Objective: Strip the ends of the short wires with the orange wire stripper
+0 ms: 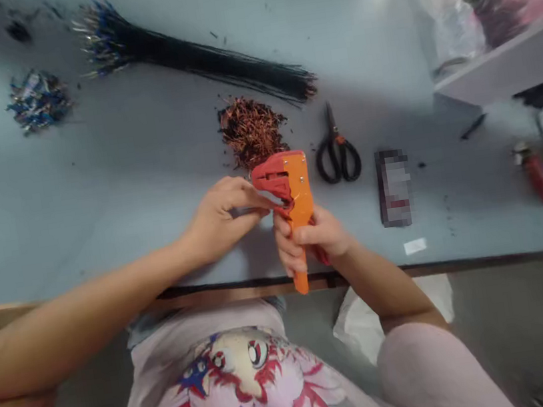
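Above table (100, 207), right hand (314, 241) grips stripper (293, 194).

— What can't you make out at your hands?

— Whatever your left hand (223, 220) pinches at the red head of the orange tool (293, 194) is too thin to tell. Your right hand (312, 241) covers the middle of the handles, and your fingers hide how far they are squeezed.

— And on the table (145, 167)?

— The dark flat object (394, 187) right of the scissors (337, 154) is blurred out. The small blue heap (38, 101) at far left is too fine to identify. The shelf (505, 66) and what sits on it are smeared and cut off by the right edge.
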`<action>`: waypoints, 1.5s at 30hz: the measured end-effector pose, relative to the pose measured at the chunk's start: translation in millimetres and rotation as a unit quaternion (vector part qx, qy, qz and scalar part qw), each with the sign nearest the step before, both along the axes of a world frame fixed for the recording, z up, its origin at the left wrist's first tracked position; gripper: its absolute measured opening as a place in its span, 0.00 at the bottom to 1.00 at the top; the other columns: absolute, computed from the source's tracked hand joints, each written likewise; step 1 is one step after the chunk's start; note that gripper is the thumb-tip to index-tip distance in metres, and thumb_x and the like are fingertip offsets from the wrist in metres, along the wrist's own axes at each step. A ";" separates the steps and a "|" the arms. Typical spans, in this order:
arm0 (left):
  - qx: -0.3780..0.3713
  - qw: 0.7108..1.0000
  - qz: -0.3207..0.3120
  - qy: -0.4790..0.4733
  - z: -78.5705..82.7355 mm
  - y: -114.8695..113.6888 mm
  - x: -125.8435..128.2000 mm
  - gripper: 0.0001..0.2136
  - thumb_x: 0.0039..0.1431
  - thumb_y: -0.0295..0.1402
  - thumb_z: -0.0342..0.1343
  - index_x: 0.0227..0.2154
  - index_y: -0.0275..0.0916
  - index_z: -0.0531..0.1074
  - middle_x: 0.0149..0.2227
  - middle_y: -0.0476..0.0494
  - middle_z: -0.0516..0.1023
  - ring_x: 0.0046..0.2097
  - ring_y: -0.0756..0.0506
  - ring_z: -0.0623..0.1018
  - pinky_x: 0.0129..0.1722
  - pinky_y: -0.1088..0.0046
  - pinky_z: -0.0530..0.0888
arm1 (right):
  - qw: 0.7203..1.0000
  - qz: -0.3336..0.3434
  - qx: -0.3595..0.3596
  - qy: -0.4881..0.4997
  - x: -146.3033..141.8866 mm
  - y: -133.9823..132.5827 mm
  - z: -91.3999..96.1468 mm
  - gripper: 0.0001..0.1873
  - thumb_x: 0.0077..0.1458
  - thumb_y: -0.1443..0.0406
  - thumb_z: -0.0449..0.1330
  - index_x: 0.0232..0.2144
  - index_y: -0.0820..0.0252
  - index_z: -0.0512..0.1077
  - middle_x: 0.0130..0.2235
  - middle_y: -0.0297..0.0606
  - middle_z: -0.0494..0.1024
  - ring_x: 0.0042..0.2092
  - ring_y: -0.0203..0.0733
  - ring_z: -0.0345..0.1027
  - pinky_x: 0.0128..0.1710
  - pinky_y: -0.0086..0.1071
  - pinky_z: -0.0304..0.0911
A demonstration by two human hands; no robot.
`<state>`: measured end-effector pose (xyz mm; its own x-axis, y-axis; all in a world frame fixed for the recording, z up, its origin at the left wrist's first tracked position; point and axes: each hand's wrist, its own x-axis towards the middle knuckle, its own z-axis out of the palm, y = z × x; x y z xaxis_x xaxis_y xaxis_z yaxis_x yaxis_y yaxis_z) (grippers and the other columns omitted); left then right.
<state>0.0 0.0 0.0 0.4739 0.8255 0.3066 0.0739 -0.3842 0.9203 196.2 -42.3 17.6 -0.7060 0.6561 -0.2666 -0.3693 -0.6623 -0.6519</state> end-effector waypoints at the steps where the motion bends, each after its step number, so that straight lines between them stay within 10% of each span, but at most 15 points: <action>1: -0.002 1.000 0.004 0.001 -0.4 -0.3 -0.4 0.08 0.58 0.27 0.57 0.34 0.46 0.79 0.37 0.48 0.81 0.41 0.46 0.77 0.46 0.63 0.69 | 1.000 0.000 0.006 -0.004 -0.1 0.1 0.0 0.13 0.56 0.63 0.65 0.33 0.62 0.64 0.23 0.28 0.71 0.21 0.33 0.69 0.24 0.34 0.74; 36: -0.013 1.000 0.010 0.021 8.4 -2.3 0.5 0.07 0.58 0.27 0.58 0.36 0.45 0.76 0.40 0.50 0.82 0.43 0.47 0.78 0.48 0.66 0.71 | 0.994 -0.024 0.013 -0.109 -8.6 -5.0 7.9 0.21 0.52 0.55 0.68 0.23 0.60 0.61 0.16 0.23 0.65 0.13 0.28 0.57 0.15 0.26 0.63; 45: -0.033 0.987 0.077 0.134 4.7 5.7 -5.1 0.05 0.57 0.31 0.58 0.35 0.40 0.78 0.35 0.48 0.80 0.37 0.47 0.76 0.39 0.70 0.72 | 0.985 -0.133 -0.065 -0.094 0.9 17.6 7.1 0.21 0.48 0.52 0.69 0.28 0.59 0.65 0.19 0.24 0.66 0.17 0.29 0.58 0.19 0.28 0.66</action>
<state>-5.1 5.7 4.7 0.3989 0.9077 0.1303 0.3717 -0.2900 0.8819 197.1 -24.7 24.7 -0.4440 0.7630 -0.4698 -0.4219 -0.6406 -0.6416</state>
